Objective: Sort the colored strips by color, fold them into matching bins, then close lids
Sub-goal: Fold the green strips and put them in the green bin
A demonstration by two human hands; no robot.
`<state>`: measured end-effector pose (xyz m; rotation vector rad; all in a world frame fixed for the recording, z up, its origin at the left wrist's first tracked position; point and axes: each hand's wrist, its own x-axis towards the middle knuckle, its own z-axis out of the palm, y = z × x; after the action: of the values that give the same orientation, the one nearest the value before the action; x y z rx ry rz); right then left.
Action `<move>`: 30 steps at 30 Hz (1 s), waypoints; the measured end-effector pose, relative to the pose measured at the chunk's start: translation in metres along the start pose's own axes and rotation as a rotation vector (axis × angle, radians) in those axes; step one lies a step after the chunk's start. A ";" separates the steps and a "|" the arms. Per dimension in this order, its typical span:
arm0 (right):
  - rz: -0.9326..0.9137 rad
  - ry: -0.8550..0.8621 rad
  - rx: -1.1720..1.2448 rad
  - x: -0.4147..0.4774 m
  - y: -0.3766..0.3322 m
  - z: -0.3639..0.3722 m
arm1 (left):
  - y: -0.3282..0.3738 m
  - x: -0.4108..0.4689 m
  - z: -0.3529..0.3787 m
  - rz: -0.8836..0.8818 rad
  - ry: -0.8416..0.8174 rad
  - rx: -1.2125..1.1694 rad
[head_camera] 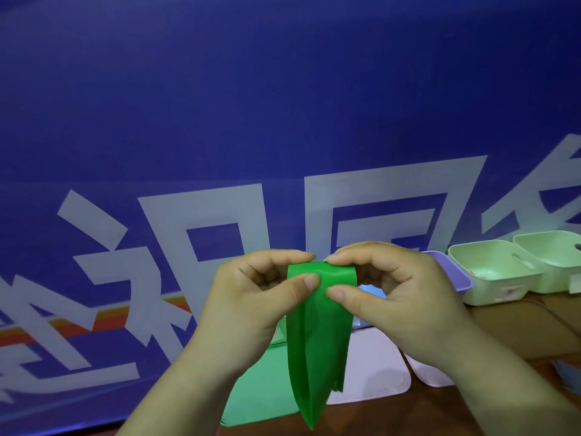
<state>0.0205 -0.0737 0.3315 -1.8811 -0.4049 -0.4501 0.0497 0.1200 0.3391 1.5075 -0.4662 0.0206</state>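
Head view shows you mid-fold. Your left hand point(248, 303) and right hand point(399, 297) each have their grip clamped on the top bend of a long, glossy green plastic strip point(317, 347), thumb and forefinger pinching it at the centre of the frame. Its doubled lengths hang towards the lower centre.

The step in hand looks like folding this strip before it is binned. Next, I judge, you need to fold it shorter, since the tails seem too long for a bin. Then carry it to the right of the frame, pinching firmly so the slick layers do not spring apart.

At right centre, on the brown table point(518, 328), a pale green square plastic bin point(481, 289) sits beside a second pale green bin point(556, 280), both uncovered. The first shows no strip, only a small reddish mark on its floor that I cannot identify. The second is cut by the frame edge.

A lilac bin point(457, 273) is mostly hidden behind your right hand, so its contents cannot be seen. A green flat lid point(261, 385) and a pale pink flat lid point(374, 369) lie below your hands.
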 end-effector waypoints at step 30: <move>0.156 -0.028 0.168 0.004 0.002 0.003 | -0.018 0.004 -0.002 0.064 -0.018 0.028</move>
<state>0.0253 -0.0715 0.3311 -1.7415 -0.3024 -0.2773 0.0589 0.1194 0.3231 1.5208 -0.5311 0.0639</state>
